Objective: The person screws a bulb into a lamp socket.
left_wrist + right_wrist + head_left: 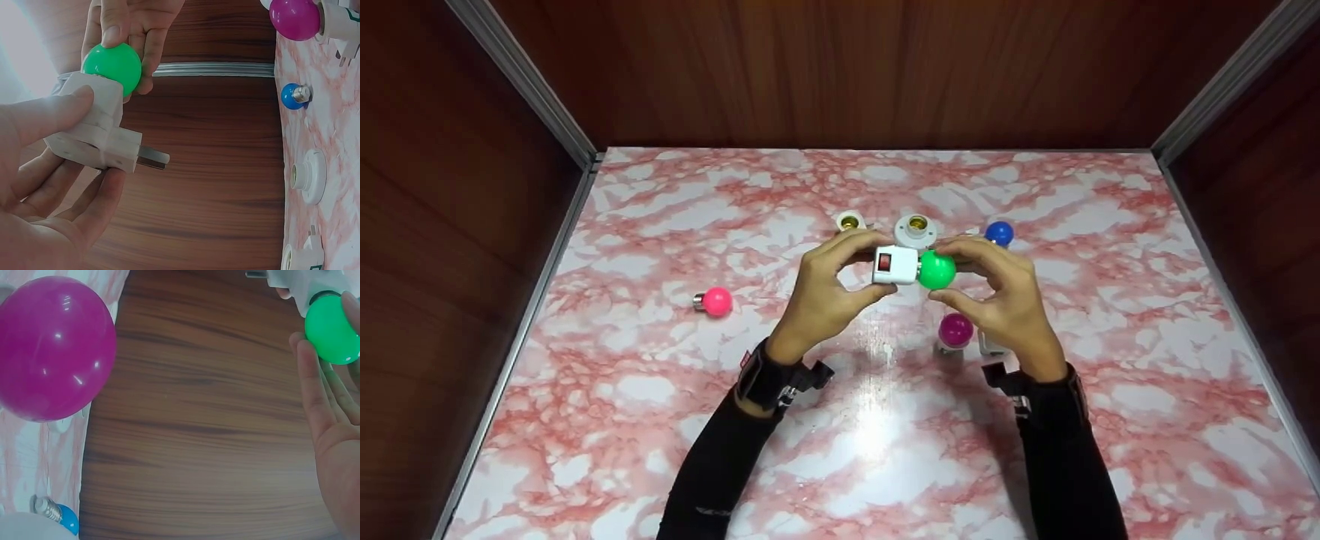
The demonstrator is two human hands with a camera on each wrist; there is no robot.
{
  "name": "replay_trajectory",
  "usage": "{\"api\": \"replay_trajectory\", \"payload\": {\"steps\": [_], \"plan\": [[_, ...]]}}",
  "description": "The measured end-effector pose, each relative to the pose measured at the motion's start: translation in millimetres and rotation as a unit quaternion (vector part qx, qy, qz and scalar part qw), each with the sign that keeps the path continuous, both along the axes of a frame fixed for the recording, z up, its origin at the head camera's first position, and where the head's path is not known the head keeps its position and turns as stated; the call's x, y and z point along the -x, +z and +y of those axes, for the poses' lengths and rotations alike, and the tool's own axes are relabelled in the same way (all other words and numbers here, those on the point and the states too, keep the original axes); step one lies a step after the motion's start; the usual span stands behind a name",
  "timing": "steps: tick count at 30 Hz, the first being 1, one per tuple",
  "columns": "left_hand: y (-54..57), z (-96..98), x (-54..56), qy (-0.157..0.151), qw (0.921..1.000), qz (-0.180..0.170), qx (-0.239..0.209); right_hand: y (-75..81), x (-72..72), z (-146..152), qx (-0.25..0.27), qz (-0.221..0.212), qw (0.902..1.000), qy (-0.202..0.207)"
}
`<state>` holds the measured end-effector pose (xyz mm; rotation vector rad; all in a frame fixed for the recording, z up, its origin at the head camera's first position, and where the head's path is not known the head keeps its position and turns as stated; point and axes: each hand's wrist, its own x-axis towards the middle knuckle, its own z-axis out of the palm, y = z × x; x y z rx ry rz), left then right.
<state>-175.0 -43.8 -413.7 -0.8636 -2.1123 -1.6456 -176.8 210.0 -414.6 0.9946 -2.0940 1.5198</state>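
Above the middle of the table, my left hand grips a white plug-in bulb holder with a red rocker switch. Its flat plug pins stick out in the left wrist view. My right hand holds a green bulb between thumb and fingers. The bulb's base meets the mouth of the holder, a dark ring showing at the join in the right wrist view. How deep the base sits inside is hidden.
A pink bulb lies at the left. Behind my hands are a round white socket, a smaller socket and a blue bulb. A magenta bulb stands in a white holder near my right wrist. Wooden walls border the table.
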Motion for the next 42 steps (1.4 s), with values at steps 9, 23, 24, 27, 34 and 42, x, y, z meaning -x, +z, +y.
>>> {"api": "replay_trajectory", "payload": {"steps": [9,23,24,27,34,42], "plan": [[0.7,0.8,0.4,0.011,0.9997,0.018,0.009,0.4,-0.8,0.6,0.000,-0.003,1.0000,0.001],[-0.1,2.5,-0.1,0.021,0.9990,0.039,0.000,1.5,-2.8,0.7,-0.006,-0.025,0.9997,-0.005],[-0.2,2.7,0.0,0.022,0.9989,0.041,0.000,1.7,-3.0,0.6,-0.006,-0.025,0.9997,-0.005],[-1.0,2.9,0.2,0.024,0.9987,0.045,-0.001,1.8,-3.2,0.3,-0.007,-0.028,0.9996,-0.007],[-0.1,2.9,-0.2,0.020,0.9989,0.042,-0.002,1.3,-3.2,0.4,-0.008,-0.027,0.9995,-0.012],[0.4,3.3,-0.9,0.012,0.9997,0.022,-0.001,-0.6,-1.0,-0.6,0.011,-0.010,0.9998,-0.016]]}}
